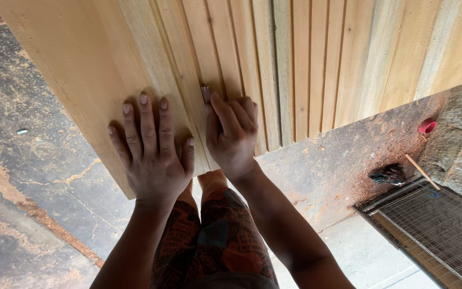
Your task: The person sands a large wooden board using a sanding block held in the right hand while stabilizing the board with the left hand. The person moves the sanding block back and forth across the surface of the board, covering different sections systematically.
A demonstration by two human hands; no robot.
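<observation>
Left hand [153, 155] lies flat, fingers spread and grasping nothing, on the grooved wooden panel [274, 64] near its closest edge. Just beside it, right hand [232, 136] is clenched around a small sandpaper piece [206, 94] pressed against a groove; farther right, a red cap [427, 127] rests on the dusty floor

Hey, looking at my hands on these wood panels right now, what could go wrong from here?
The left hand lies flat on bare wood of the panel; sliding it might catch a splinter. The right hand pinches a small piece of sandpaper at a groove, so fingertips could scrape the ridge. The panel overhangs your legs and could tip.
</observation>
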